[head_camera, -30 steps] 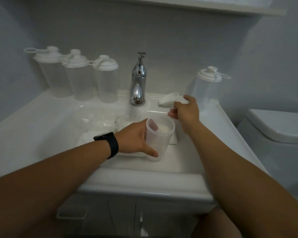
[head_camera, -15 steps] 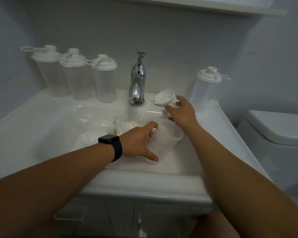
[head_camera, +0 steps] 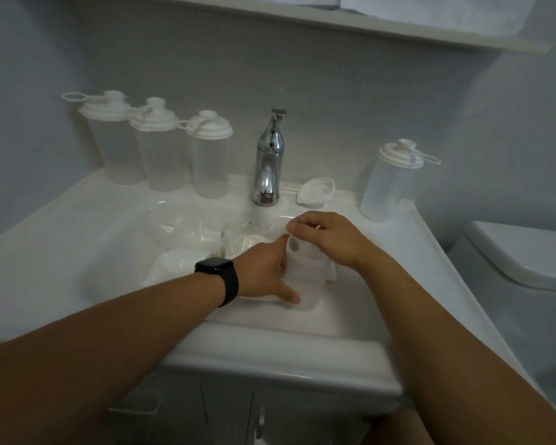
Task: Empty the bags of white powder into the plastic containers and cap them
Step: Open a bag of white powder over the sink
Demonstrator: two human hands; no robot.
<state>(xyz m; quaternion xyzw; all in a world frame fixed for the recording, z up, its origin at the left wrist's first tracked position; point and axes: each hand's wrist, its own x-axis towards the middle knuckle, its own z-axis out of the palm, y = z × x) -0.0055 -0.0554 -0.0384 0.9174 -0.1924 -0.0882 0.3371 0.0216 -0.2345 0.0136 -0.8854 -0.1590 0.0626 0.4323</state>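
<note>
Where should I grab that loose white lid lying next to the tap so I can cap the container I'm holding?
Take the loose lid by its raised rim, coming from above and from the right, where the right hand already is. It appears to lie upside down on the sink ledge, hollow side up, so the rim offers an edge to pinch. The tap crowds its left side.

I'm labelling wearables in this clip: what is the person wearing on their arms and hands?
Both forearms are bare, with no sleeves showing. The left hand has a black smartwatch with a dark band on its wrist. The right hand has no glove, and no watch or ring can be seen on it.
</note>
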